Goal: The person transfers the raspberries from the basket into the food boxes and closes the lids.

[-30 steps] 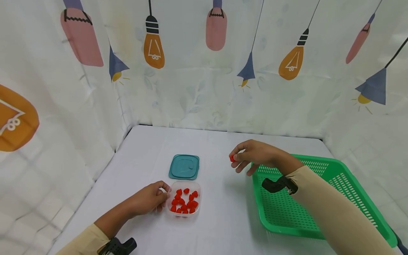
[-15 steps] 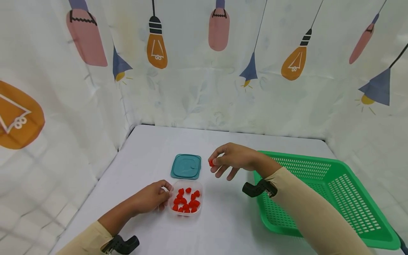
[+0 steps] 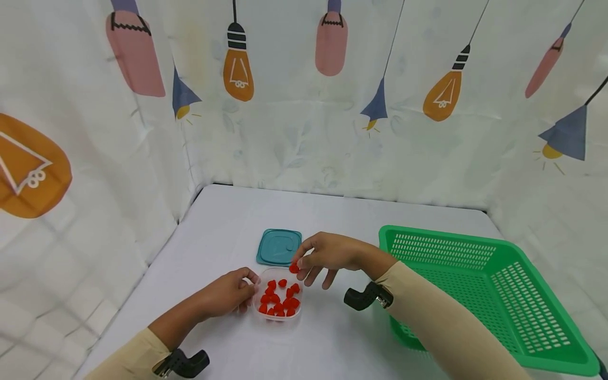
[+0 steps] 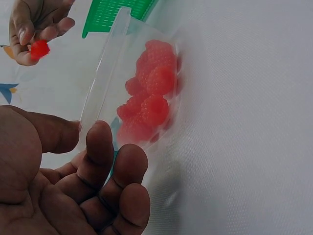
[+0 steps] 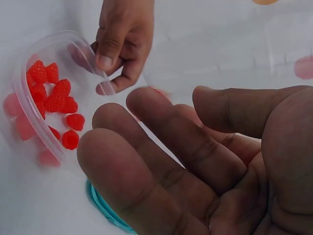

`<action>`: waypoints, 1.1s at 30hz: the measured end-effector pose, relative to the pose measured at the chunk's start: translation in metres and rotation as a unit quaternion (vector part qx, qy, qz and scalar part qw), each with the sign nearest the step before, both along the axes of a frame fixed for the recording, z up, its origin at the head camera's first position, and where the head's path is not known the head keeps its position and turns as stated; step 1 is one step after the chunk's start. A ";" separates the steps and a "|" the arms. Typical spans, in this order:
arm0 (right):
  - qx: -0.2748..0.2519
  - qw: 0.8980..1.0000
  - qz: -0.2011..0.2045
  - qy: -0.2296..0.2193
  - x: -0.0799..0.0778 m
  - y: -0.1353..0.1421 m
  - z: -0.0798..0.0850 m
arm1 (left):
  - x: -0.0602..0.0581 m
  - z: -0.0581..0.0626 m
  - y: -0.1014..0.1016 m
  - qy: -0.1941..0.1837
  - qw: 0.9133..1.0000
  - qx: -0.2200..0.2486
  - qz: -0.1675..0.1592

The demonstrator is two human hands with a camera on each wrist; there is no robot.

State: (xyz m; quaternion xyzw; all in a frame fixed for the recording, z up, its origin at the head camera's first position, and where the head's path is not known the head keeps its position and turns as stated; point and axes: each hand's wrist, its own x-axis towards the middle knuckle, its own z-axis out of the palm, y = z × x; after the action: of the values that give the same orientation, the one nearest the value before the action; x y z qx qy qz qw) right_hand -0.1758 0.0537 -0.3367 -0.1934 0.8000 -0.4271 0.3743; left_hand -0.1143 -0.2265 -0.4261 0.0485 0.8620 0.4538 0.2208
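Observation:
My left hand pinches the left rim of a clear plastic container, thumb on one side and fingers on the other. Inside the container lie several red raspberries. Between the thumb and fingertips of my right hand is one more raspberry, held over the container's back right corner. That raspberry shows in the left wrist view at the fingertips, while in the right wrist view the fingers mostly hide it. Just behind the container rests a teal lid, partly overlapped by my right fingers in the head view.
A large green plastic basket with perforated sides stands at the right, partly behind my right forearm. A white cloth covers the table. Curtains printed with lamps hang along the back and both sides.
My right hand has moved left and down from beside the green basket to the container, carrying the raspberry. My left hand keeps its grip on the rim.

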 end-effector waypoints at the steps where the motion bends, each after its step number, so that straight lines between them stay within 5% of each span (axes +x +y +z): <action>1: -0.002 1.000 0.004 -0.001 0.000 -0.001 -0.001 | 0.000 0.000 0.000 0.002 1.000 0.001 -0.003; 6: -0.006 1.000 -0.009 0.015 -0.004 0.000 -0.005 | -0.001 -0.001 -0.001 0.007 1.000 0.005 -0.015; 19: 0.036 0.990 -0.132 0.033 -0.034 0.014 -0.019 | -0.006 0.006 -0.004 -0.026 0.999 -0.024 0.004; 33: 0.037 0.980 -0.193 -0.015 -0.054 -0.003 -0.033 | -0.081 0.030 -0.012 -0.034 0.997 -0.062 0.037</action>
State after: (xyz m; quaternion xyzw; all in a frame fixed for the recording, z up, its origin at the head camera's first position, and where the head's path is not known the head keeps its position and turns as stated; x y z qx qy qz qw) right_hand -0.2294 0.0511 -0.3695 -0.0152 0.8318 -0.4646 0.3034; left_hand -0.1956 -0.2389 -0.3961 -0.0125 0.8814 0.4092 0.2356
